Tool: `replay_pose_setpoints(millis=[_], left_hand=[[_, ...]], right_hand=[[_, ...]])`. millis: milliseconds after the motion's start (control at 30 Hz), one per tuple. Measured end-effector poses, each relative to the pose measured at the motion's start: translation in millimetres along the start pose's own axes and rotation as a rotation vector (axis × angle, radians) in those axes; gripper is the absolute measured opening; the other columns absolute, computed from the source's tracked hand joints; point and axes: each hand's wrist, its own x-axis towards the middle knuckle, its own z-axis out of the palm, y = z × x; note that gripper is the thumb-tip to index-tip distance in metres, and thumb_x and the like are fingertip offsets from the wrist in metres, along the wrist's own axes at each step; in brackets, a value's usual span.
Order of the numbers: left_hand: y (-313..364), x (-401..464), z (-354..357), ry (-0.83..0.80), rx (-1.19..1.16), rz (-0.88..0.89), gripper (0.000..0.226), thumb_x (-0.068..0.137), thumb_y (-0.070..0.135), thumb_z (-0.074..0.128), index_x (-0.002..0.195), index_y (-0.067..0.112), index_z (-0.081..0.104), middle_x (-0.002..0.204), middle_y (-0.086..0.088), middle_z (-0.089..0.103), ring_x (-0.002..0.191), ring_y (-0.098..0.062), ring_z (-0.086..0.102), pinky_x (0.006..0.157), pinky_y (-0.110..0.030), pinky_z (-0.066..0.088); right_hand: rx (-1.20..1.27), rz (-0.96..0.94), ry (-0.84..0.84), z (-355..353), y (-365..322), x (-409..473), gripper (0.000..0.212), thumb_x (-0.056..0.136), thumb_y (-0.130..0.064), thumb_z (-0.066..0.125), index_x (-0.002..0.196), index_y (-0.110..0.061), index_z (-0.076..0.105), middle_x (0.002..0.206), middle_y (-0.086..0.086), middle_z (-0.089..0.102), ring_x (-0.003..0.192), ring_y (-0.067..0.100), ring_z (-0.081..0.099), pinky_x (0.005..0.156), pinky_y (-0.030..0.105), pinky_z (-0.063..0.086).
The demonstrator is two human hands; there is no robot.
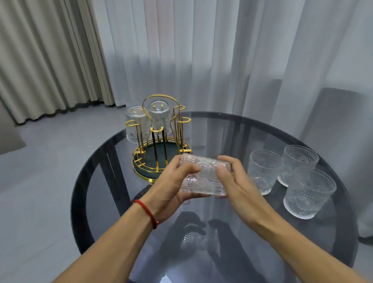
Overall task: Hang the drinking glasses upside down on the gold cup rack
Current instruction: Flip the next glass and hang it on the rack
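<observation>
The gold cup rack (158, 141) with a dark green base stands at the far left of the round glass table (222, 239). Two clear glasses hang upside down on its far pegs, one on the left (135, 125) and one in the middle (159, 114). My left hand (171, 187) and my right hand (233, 178) together hold a patterned clear glass (203, 178) lying on its side above the table, just in front of the rack. Three more patterned glasses stand upright at the right: one near my right hand (264, 171), one behind it (298, 161) and one nearest me (307, 192).
White sheer curtains (218, 49) hang close behind the table, and beige drapes (40, 52) hang at the left. A grey floor (38, 175) lies beyond the table's left edge. A red cord bracelet (147, 212) is on my left wrist.
</observation>
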Motion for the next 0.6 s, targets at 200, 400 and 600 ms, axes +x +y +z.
replay_pose_setpoints(millis=[200,400,600], left_hand=[[-8.2,14.9,-35.5,0.279,0.767,0.227,0.028,0.102,0.046,0.046,0.116,0.027,0.059,0.104,0.001,0.064,0.096,-0.017,0.061,0.075,-0.028,0.051],[-25.1,30.4,-59.2,0.368,1.500,0.183,0.043,0.094,0.028,0.058,0.136,0.022,0.052,0.126,-0.001,0.049,0.119,-0.018,0.042,0.100,-0.036,0.046],[-30.4,34.7,-51.0,0.384,1.653,0.128,0.055,0.091,0.033,0.056,0.143,0.022,0.042,0.130,-0.003,0.046,0.125,-0.023,0.039,0.106,-0.040,0.041]], right_hand=[[0.058,-0.041,0.331,-13.7,-20.3,44.4,0.061,0.082,-0.068,0.060,0.136,-0.039,0.050,0.121,-0.015,0.063,0.110,0.001,0.060,0.088,0.026,0.048],[0.126,-0.038,0.538,-34.6,-68.0,140.9,0.078,0.076,-0.055,0.075,0.141,-0.019,0.053,0.134,0.000,0.060,0.117,0.020,0.061,0.099,0.036,0.050],[-0.002,-0.098,0.459,-27.9,-101.2,217.2,0.084,0.067,-0.051,0.082,0.139,-0.017,0.056,0.131,0.002,0.062,0.114,0.018,0.063,0.096,0.031,0.049]])
